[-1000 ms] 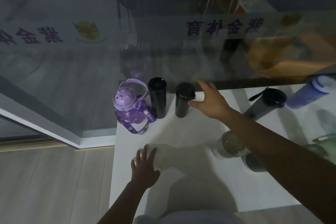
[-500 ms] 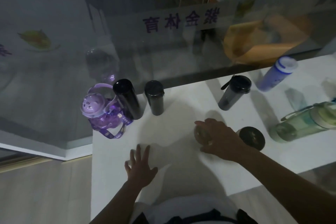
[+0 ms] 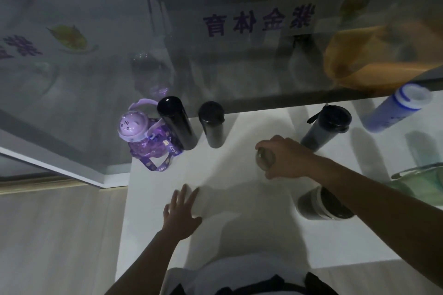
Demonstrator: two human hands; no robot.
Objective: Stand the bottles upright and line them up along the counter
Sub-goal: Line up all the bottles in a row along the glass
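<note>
From the head view, we see our right hand (image 3: 288, 159) wrapped around the top of a small jar (image 3: 264, 158) on the white counter (image 3: 239, 223). Our left hand (image 3: 181, 214) lies flat and open. A purple bottle (image 3: 141, 135), a tall black bottle (image 3: 176, 122) and a short black bottle (image 3: 212, 127) stand in a row by the glass (image 3: 96, 55).

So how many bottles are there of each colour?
Purple bottle: 1
Black bottles: 4
Blue and white bottle: 1
Green bottle: 1
Pale bottle under the right hand: 1
Total: 8
</note>
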